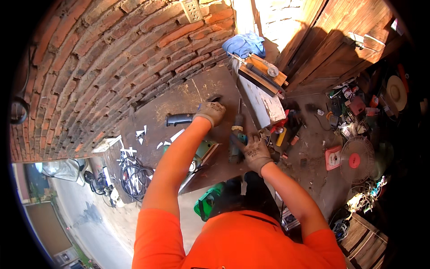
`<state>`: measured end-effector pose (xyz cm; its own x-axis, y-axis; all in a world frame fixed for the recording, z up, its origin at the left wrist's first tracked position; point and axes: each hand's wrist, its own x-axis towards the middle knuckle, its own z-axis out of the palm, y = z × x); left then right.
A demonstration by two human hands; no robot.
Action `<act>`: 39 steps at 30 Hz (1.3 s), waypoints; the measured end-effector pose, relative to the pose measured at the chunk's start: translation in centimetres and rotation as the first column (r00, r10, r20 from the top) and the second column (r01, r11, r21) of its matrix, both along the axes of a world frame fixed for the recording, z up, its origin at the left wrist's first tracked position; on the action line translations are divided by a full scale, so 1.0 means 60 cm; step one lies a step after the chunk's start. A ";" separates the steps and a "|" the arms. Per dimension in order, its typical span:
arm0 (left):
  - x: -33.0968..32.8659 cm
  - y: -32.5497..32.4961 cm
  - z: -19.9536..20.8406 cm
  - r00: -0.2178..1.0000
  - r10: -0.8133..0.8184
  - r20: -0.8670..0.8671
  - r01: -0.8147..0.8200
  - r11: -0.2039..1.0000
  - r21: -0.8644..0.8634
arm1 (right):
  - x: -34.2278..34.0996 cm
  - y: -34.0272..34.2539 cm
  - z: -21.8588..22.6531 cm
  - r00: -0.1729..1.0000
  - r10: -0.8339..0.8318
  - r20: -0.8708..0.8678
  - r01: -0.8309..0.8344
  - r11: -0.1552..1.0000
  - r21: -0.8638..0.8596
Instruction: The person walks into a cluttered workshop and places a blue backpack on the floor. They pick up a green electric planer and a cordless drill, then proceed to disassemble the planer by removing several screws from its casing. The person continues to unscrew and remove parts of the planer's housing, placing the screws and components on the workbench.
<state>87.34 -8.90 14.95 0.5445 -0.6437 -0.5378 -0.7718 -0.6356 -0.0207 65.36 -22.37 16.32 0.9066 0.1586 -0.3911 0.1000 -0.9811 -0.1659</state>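
My left hand (210,113), in a greyish work glove, is closed over a tool with a black handle (179,119) on the brown worktop. A dark end shows beyond my fingers; the middle is hidden, so its kind is unclear. My gloved right hand (257,154) lies with fingers apart against the right side of a teal power drill (235,150). A black piece, perhaps a side handle, crosses the drill beside my thumb. The drill's long thin bit (239,106) points away from me. Under my left forearm sits a partly hidden green machine (204,150).
Coiled black cable (135,181) and white scraps cover the worktop's left end. A brick wall (134,58) borders the far left. Beyond the drill stands a worn white block (260,101) bearing wooden pieces and a blue cloth (244,44). Rightward are clutter and a fan (357,160).
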 end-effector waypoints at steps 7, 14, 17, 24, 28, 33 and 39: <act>0.007 0.000 0.002 0.997 0.031 -0.072 -0.044 0.981 -0.189 | -0.005 -0.005 -0.011 1.000 0.001 -0.024 -0.001 1.000 0.019; -0.043 0.097 0.122 0.933 0.321 -0.164 -0.359 0.866 -0.348 | -0.003 -0.008 -0.008 0.999 0.018 0.029 -0.019 1.000 0.005; -0.098 0.165 0.203 0.770 0.489 -0.410 -0.608 0.757 -0.239 | -0.010 -0.009 -0.016 0.997 0.021 0.081 -0.023 1.000 0.020; -0.250 0.200 0.248 0.939 0.341 -0.055 -0.344 0.910 -0.233 | -0.007 -0.008 -0.021 1.000 0.012 0.012 -0.013 0.997 0.074; -0.271 0.201 0.222 0.926 0.377 -0.001 -0.371 0.912 -0.175 | -0.012 -0.011 -0.021 0.993 0.012 0.121 -0.021 0.997 0.074; -0.290 0.222 0.210 0.932 0.351 0.087 -0.325 0.918 -0.227 | -0.012 -0.003 -0.034 0.997 0.004 0.076 -0.003 1.000 -0.019; -0.266 0.240 0.218 0.924 0.374 -0.078 -0.372 0.836 -0.404 | -0.011 -0.008 -0.017 0.997 0.017 0.076 -0.019 0.999 0.026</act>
<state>71.35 5.48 28.04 0.7889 -0.5510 -0.2723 -0.4752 -0.8278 0.2983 64.70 -22.84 15.31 0.9303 0.1845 -0.3170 0.1308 -0.9743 -0.1832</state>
